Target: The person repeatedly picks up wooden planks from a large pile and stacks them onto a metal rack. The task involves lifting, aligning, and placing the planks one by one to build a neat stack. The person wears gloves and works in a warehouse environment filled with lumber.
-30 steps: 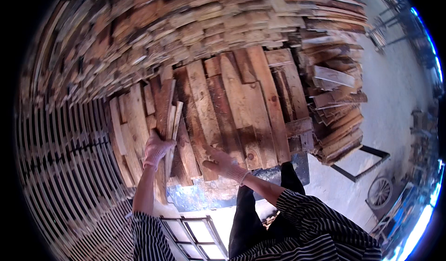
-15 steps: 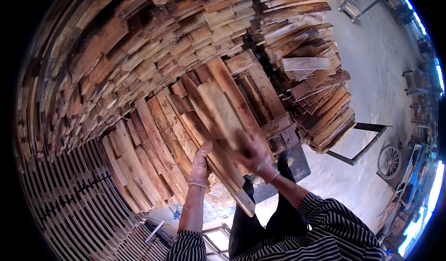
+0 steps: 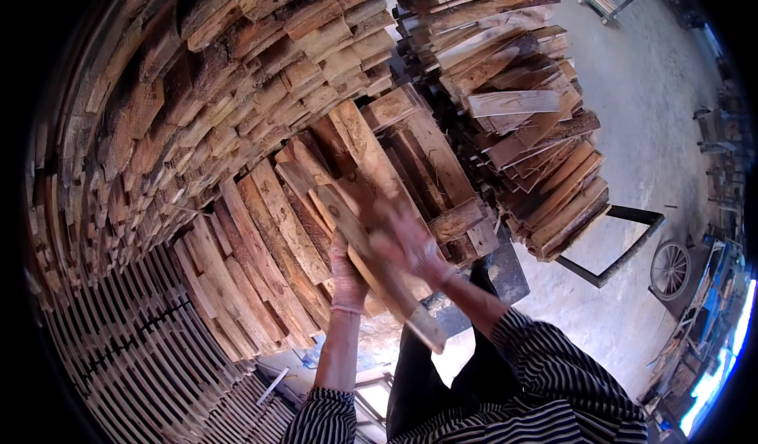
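Observation:
My left hand [image 3: 346, 280], in a pale glove, is closed on the left edge of a narrow wooden board [image 3: 397, 300]. The board slants from the stack toward my legs, its pale cut end nearest me. Over the board's right side is my gloved right hand [image 3: 412, 245], smeared by motion, so its grip cannot be made out. Below both hands lies a stack of rough boards [image 3: 276, 223], packed side by side. A longer pale board [image 3: 371, 148] lies just beyond my right hand.
A tall wall of stacked planks [image 3: 260, 73] rises at the far left. To the right stands a loose pile of offcuts [image 3: 529, 128]. A black metal frame [image 3: 612, 274] and a spoked wheel [image 3: 670, 270] are on the concrete floor. Spaced slats [image 3: 134, 341] fill the lower left.
The pale board that was under my right hand no longer shows there. My left hand and its board have shifted slightly right. My right hand has moved a little left, closer to that board.

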`<state>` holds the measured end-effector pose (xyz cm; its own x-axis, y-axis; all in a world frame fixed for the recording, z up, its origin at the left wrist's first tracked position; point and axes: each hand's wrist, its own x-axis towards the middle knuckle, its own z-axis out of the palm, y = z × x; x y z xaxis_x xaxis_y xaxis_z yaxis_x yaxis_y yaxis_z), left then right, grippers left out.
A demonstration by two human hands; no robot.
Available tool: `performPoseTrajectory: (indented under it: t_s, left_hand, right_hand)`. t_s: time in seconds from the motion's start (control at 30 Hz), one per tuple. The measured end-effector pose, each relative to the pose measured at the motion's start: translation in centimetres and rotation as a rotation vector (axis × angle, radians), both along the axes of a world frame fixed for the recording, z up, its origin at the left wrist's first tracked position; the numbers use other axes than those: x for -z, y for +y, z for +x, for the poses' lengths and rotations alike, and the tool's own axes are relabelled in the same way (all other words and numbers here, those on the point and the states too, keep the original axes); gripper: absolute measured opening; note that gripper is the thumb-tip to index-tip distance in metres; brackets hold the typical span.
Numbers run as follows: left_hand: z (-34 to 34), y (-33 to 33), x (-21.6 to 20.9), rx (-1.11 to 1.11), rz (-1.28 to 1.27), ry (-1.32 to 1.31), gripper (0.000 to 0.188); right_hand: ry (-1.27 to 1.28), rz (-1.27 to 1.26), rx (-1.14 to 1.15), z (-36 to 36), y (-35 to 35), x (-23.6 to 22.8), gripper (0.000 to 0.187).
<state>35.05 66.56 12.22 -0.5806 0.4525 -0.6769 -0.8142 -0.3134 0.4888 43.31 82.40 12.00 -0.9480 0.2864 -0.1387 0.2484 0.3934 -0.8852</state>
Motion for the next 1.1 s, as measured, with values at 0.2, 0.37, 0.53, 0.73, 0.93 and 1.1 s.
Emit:
performPoseTrajectory:
  t_s: [0.2,0.37,0.53,0.73,0.93,1.1]
  left_hand:
    - [4.9,5.3,-2.1,0.056,0.024,-0.176,0.083]
    - [4.0,7.5,-1.3,0.655,-0.126,0.295,0.075]
    - [-0.5,6.6,2.6,0.949,-0.763,0.974,0.095]
    - [-4.4,2.1,5.0,1.387,-1.589,1.48,0.137]
    - [-4.3,3.5,6.3,1.503,-1.523,1.587,0.13]
    - [-5.6,-0.5,8.2,1.391,-1.539,1.622,0.134]
  right_hand:
    - [-0.108,-0.158,0.112,6.2,-0.5,-5.5,0.095]
    - [-0.12,-0.29,0.249,6.3,4.6,-4.8,0.095]
    - [-0.269,0.02,0.118,2.4,8.3,-3.0,0.091]
    - [-0.294,0.292,0.129,-3.7,10.0,3.7,0.072]
    - [0.011,-0.447,0.193,-2.3,14.5,11.6,0.077]
    - [0.144,-0.366,0.49,0.3,12.8,10.3,0.069]
